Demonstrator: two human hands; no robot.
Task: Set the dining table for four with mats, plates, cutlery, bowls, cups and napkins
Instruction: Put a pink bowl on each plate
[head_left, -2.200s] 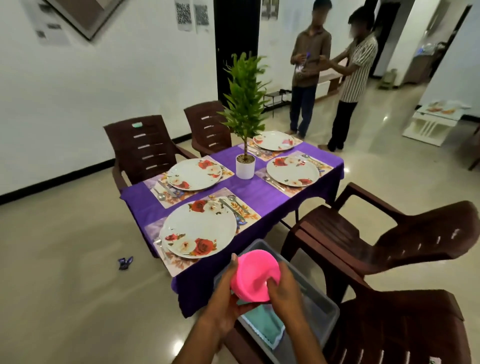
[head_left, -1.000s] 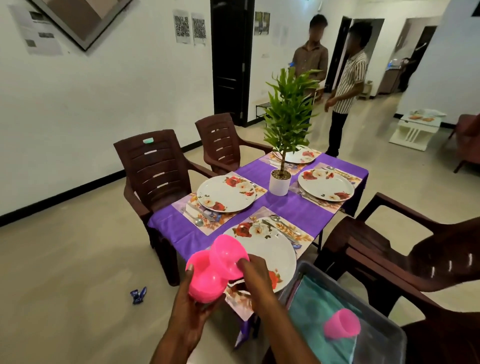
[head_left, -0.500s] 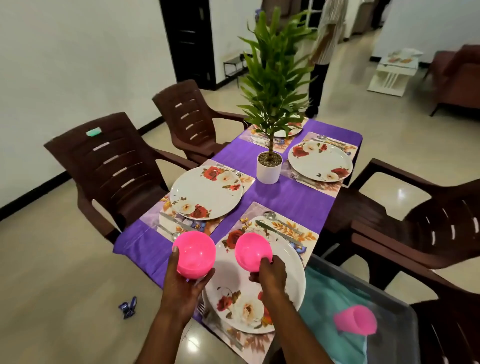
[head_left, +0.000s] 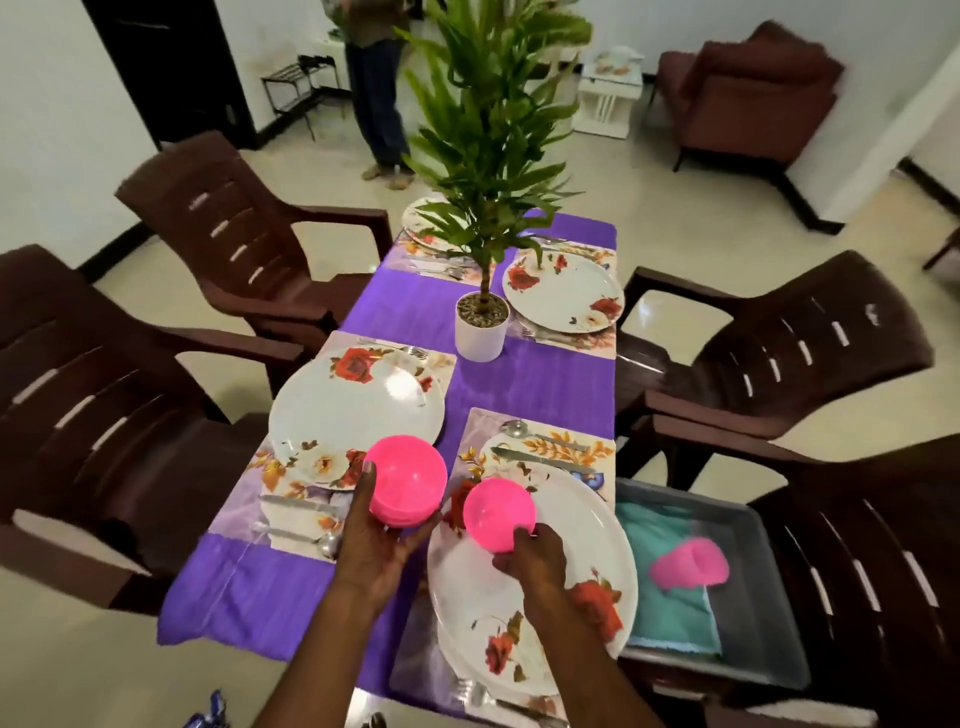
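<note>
right hand pinches single glossy pink plastic bowl over near floral white plate | left hand cups pink bowl stack by left floral plate | we judge right nearer

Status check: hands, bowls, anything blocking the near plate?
Left hand holds stacked pink bowls. Right hand holds single pink bowl over near plate. Nothing in the way there.
</note>
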